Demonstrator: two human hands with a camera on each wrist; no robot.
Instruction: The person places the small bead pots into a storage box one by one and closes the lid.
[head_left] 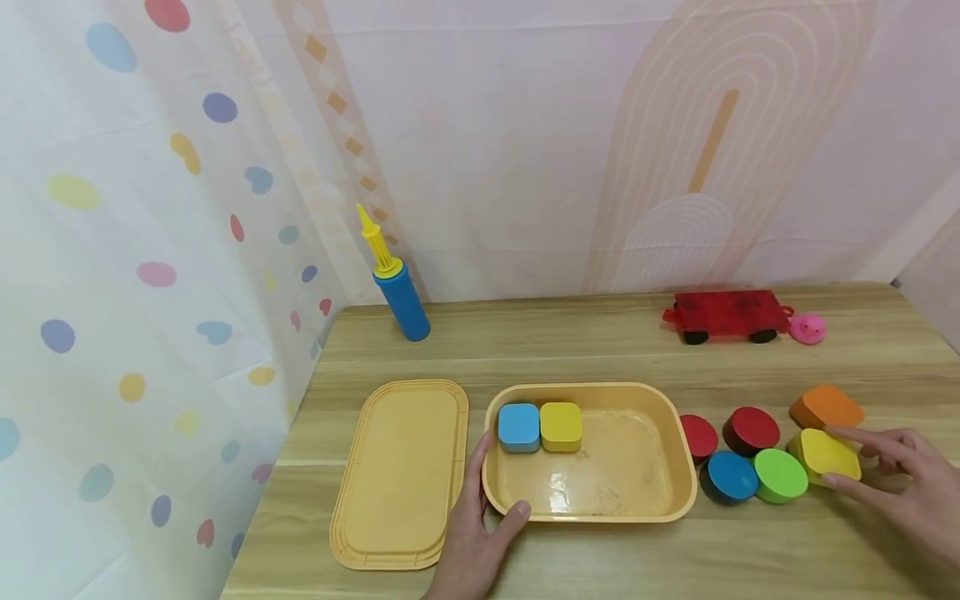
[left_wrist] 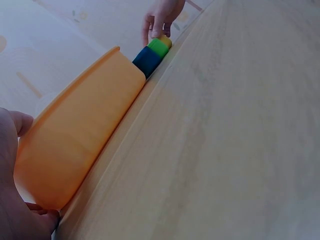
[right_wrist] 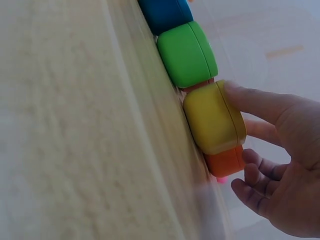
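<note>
My left hand [head_left: 476,537] grips the left end of a peach plastic tub [head_left: 626,467], thumb over the near rim and fingers along its side. Inside the tub, at its left, stand a light blue rounded block [head_left: 519,427] and a yellow one [head_left: 561,427]. To the right of the tub, my right hand [head_left: 911,483] pinches another yellow block [right_wrist: 212,120] between thumb and index finger; the block rests on the table. Touching or close by are a green block [head_left: 782,476], an orange block [head_left: 827,407], a blue block [head_left: 730,477] and two red blocks [head_left: 752,430].
A flat peach lid [head_left: 405,475] lies left of the tub. At the back stand a blue and yellow hand pump [head_left: 403,302], a red toy wagon [head_left: 727,315] and a small pink toy [head_left: 807,328]. A patterned cloth [head_left: 480,150] hangs behind the table.
</note>
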